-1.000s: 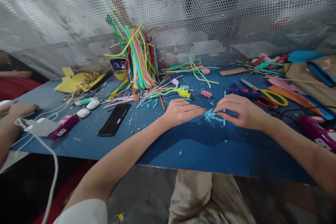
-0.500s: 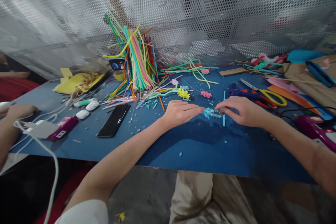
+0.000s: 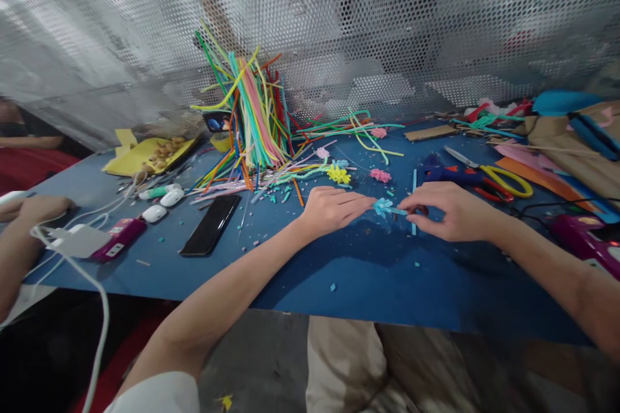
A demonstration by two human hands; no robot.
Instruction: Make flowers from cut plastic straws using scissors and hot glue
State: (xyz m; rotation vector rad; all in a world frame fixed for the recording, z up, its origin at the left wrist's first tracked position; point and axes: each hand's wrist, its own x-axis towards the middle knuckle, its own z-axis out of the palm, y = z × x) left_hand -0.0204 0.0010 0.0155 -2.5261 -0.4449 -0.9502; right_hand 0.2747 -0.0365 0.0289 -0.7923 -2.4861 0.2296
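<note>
Between my hands, just above the blue table [image 3: 300, 284], is a light-blue pipe-cleaner flower [image 3: 382, 206] with short spiky pieces. My left hand [image 3: 332, 210] pinches its left side with the fingers stretched together. On the right, my right hand [image 3: 448, 210] pinches the end of a light-blue strand that sticks out from it. A straight light-blue pipe cleaner [image 3: 414, 184] lies on the table, partly behind my right fingers. Beyond my hands sit a yellow fuzzy flower [image 3: 338, 173] and a pink one [image 3: 380, 175].
A tall bundle of pipe cleaners [image 3: 256, 116] stands at the back by the perforated metal screen [image 3: 387, 26]. Scissors [image 3: 506, 179] and a purple glue gun [image 3: 576, 235] lie to the right. Left are a phone [image 3: 210, 224], white cables [image 3: 104, 310] and another person's hand [image 3: 43, 208].
My right fingers have shifted slightly down and closed on the light-blue strand's end. My left hand keeps its hold, and the flower has turned a little.
</note>
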